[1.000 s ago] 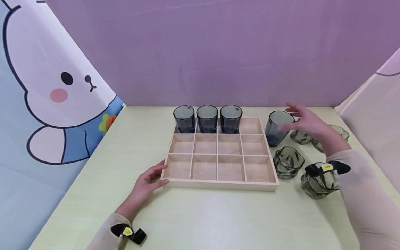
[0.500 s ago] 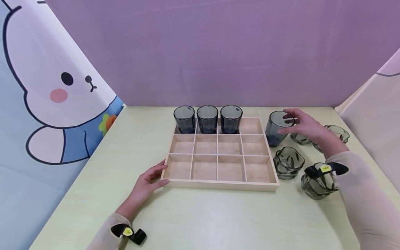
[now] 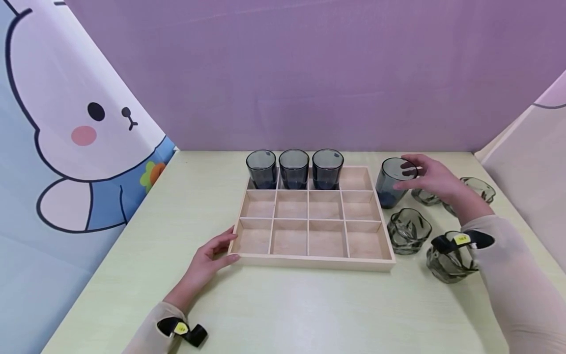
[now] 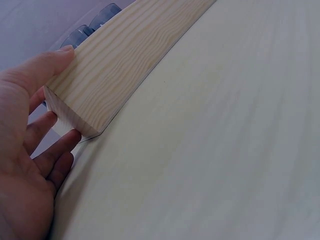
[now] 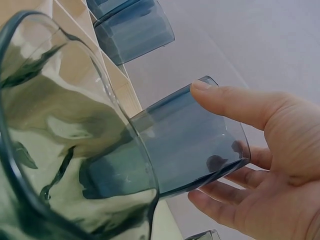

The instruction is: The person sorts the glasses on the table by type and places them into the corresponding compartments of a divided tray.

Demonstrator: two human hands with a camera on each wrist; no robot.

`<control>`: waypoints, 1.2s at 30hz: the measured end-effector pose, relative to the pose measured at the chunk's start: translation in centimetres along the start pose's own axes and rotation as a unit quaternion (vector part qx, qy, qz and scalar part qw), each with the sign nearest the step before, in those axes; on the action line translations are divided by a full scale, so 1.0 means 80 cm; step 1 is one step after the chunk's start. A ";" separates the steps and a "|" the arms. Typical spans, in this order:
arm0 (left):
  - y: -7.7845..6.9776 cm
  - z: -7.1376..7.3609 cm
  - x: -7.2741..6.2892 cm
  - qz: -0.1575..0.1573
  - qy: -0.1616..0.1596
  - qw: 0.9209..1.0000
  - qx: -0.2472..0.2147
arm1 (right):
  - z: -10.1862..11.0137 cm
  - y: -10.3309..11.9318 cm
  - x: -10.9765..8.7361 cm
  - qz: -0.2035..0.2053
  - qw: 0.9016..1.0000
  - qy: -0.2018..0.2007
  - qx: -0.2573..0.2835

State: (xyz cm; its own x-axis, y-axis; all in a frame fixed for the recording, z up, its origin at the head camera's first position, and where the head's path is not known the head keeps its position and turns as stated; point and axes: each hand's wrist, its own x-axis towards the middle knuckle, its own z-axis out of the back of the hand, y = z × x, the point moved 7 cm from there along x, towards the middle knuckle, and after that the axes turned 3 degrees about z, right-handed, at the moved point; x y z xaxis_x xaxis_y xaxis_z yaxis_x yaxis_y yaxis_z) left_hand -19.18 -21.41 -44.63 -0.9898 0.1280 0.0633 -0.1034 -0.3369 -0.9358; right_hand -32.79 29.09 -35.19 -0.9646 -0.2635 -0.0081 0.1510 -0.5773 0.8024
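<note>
1. Right hand (image 3: 431,176) has closed in since the earliest frame; I see thumb and fingers clamped round the blue glass (image 3: 386,194), outside and just right of the wooden tray (image 3: 309,262).
2. Left hand (image 3: 208,256) pinches the tray's near-left corner.
3. Done, as I judge: three matching glasses (image 3: 294,172) stand in the back row.
4. Remaining, probably: this fourth; perhaps also four wavy glasses (image 3: 409,231) on the desk (image 3: 287,309).
</note>
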 end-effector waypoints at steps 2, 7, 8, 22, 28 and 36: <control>0.000 0.000 0.000 0.001 0.000 1.000 0.001 | 0.001 0.000 -0.001 -0.005 1.000 -0.006 -0.003; 0.001 0.000 0.000 0.004 -0.001 1.000 0.003 | 0.003 -0.001 -0.001 -0.010 1.000 -0.017 -0.005; 0.001 0.000 0.001 0.005 -0.001 1.000 0.003 | 0.003 -0.001 -0.001 -0.011 1.000 -0.018 -0.005; 0.002 -0.001 0.001 0.007 0.003 1.000 0.002 | 0.018 0.012 -0.004 -0.012 0.997 -0.071 -0.002; 0.002 -0.001 0.002 0.006 0.004 1.000 -0.003 | 0.026 0.022 -0.005 -0.001 0.994 -0.105 0.002; 0.003 0.000 0.001 -0.001 0.002 1.000 -0.005 | 0.027 0.033 -0.008 0.007 0.989 -0.144 0.038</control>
State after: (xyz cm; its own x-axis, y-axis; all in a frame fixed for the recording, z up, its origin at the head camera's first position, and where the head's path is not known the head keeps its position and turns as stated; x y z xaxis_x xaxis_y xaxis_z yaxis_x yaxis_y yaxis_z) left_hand -19.31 -21.49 -44.84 -0.9892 0.1324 0.0630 -0.1037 -0.3282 -0.9389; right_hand -32.20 29.39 -31.77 -0.9858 -0.0330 0.1649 0.1584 -0.5119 0.8443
